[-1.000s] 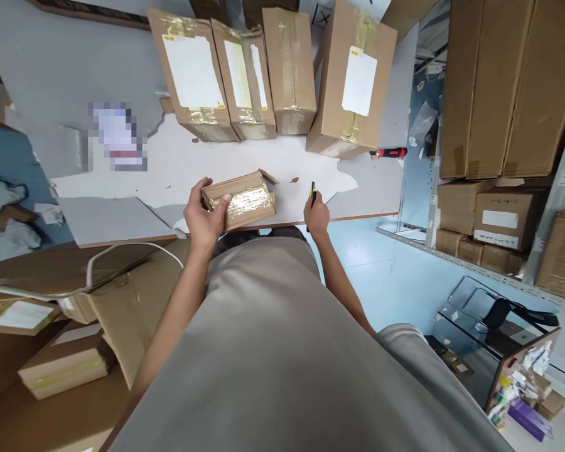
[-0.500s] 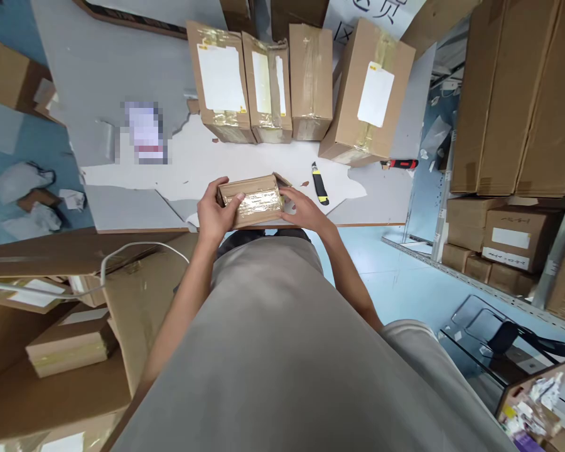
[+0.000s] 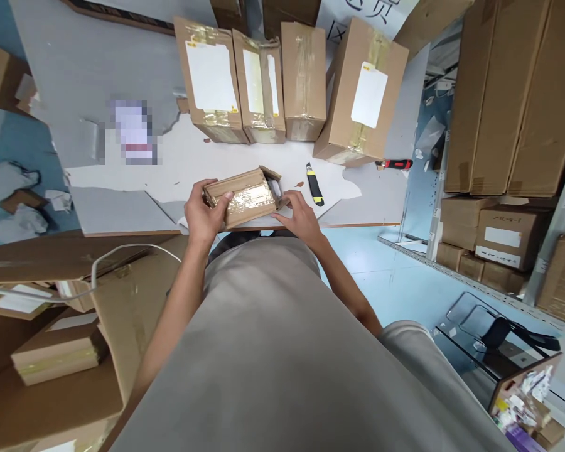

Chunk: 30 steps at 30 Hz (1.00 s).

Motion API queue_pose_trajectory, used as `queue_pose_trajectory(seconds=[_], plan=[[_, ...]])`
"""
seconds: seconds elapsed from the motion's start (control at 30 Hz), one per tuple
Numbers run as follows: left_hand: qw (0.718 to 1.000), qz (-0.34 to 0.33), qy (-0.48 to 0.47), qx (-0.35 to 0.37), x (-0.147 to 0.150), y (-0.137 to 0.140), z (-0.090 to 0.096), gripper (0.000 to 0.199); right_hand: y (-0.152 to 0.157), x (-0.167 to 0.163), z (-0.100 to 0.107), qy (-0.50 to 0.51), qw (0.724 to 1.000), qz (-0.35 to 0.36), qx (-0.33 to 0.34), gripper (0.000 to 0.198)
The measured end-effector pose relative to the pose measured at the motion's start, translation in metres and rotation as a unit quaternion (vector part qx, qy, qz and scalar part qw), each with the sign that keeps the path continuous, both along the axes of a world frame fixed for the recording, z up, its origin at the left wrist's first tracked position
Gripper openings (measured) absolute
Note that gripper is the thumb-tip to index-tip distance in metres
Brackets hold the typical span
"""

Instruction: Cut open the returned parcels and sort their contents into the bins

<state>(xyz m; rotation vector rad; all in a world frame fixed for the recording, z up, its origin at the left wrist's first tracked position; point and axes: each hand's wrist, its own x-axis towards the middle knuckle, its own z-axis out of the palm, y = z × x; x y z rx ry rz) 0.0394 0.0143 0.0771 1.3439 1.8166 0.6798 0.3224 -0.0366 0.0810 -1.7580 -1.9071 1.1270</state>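
A small cardboard box point(image 3: 249, 199) with shiny tape on its upper side is held over the table's near edge. My left hand point(image 3: 203, 213) is closed round its left end, thumb on the taped face. At the right end the flaps stand open and something pale shows inside; what it is I cannot make out. My right hand point(image 3: 299, 218) grips this open end, with its fingers at a flap and the thumb at the lower edge. A black and yellow utility knife point(image 3: 315, 184) lies on the table right of the box.
Taped cardboard boxes point(image 3: 211, 78) stand in a row at the back of the table. A red and black knife point(image 3: 395, 164) lies near the right edge. To the left is a large open carton point(image 3: 141, 301) with boxes in it; shelving with cartons point(image 3: 508, 235) stands to the right.
The small box has turned slightly, its right end tilting away from me. Its right flaps are further apart, showing the inside. My right hand has shifted along that end.
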Motion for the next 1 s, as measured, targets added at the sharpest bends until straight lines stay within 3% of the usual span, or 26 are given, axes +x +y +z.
queue_pose_trajectory(seconds=[0.1,0.2,0.37,0.47,0.57,0.63,0.73,0.8,0.9,1.0], plan=[[1.000,0.000,-0.027,0.007,-0.003,0.000,-0.001,0.054,0.016,-0.010,0.013,0.022,0.997,-0.062,-0.043,0.115],[0.999,-0.024,-0.040,-0.004,-0.005,0.003,0.001,0.060,0.030,-0.015,0.021,0.047,0.995,-0.037,-0.084,0.137],[0.992,-0.074,-0.101,-0.023,0.000,0.008,0.016,0.083,0.027,-0.007,0.021,0.050,0.993,-0.012,-0.109,0.123],[0.980,-0.105,-0.166,-0.015,0.016,0.011,0.028,0.093,0.013,0.012,0.016,0.096,0.988,-0.071,-0.094,0.102],[0.958,-0.145,-0.246,-0.014,0.035,0.020,0.031,0.091,0.003,0.042,0.006,0.162,0.970,-0.152,-0.103,0.098],[0.955,-0.128,-0.267,0.004,0.041,0.030,0.020,0.086,0.000,0.065,-0.001,0.175,0.957,-0.197,-0.124,0.104],[0.978,-0.012,-0.205,0.036,0.037,0.046,-0.014,0.082,0.001,0.096,-0.009,0.124,0.944,-0.277,-0.131,0.107],[0.982,0.044,-0.181,-0.033,0.034,0.050,-0.038,0.081,0.002,0.109,-0.009,0.111,0.933,-0.322,-0.120,0.102],[0.946,0.020,-0.257,-0.196,0.043,0.043,-0.060,0.083,0.001,0.111,-0.004,0.162,0.920,-0.336,-0.119,0.090],[0.911,-0.036,-0.332,-0.240,0.062,0.032,-0.060,0.085,0.000,0.096,0.002,0.205,0.914,-0.328,-0.122,0.085]])
